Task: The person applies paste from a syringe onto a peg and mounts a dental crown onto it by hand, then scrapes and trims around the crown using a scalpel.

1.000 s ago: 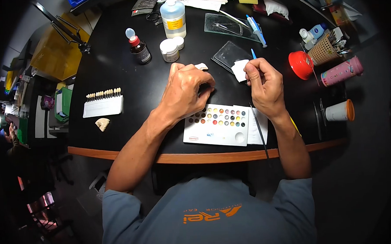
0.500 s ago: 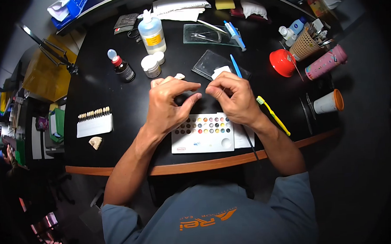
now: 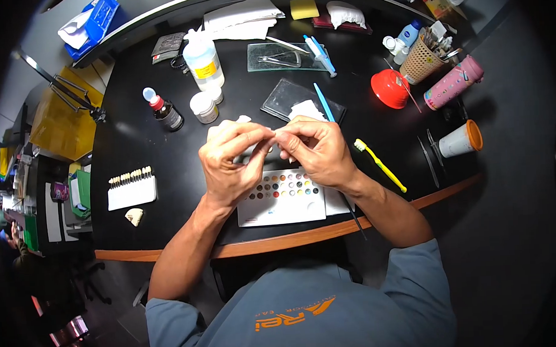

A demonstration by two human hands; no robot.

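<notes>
Black desk (image 3: 187, 218); above the palette (image 3: 283, 212), both hands' fingers (image 3: 265, 134) meet

Left hand (image 3: 233, 162) and right hand (image 3: 319, 152) raised over table (image 3: 187, 221), fingers of both pinched, tips meeting; anything between them too small to tell. White palette (image 3: 281, 212) with rows of coloured wells just below, partly covered by left hand. Beyond the hands: dark case (image 3: 283, 96), white paper (image 3: 306, 111) on it, blue stick (image 3: 325, 103) beside the paper. Yellow toothbrush (image 3: 383, 167) right of right hand, bristles up-left. Two white jars (image 3: 204, 108) beyond left hand, brown bottle (image 3: 169, 115) left of them. Red bowl (image 3: 390, 88) far right.
</notes>
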